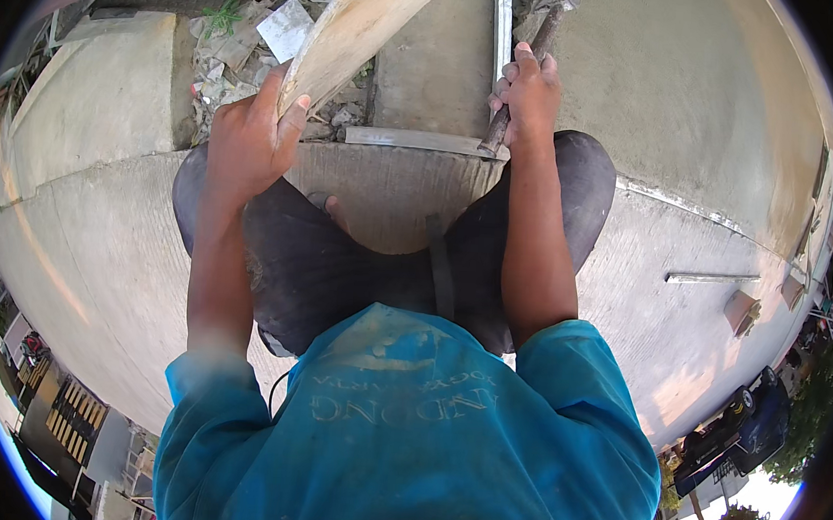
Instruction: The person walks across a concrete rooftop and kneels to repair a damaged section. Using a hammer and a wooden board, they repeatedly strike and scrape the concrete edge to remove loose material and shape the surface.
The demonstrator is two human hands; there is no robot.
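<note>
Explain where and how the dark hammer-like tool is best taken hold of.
Take the hammer-like tool around the middle of its shaft, probably best from the right: the shaft looks slim and straight enough to close around, it slants with its near end toward the left, and the wider head sits at the far end.

The left grip point(252, 140) holds a pale board point(346, 38), the right grip point(527, 97) a hammer point(549, 30).
</note>
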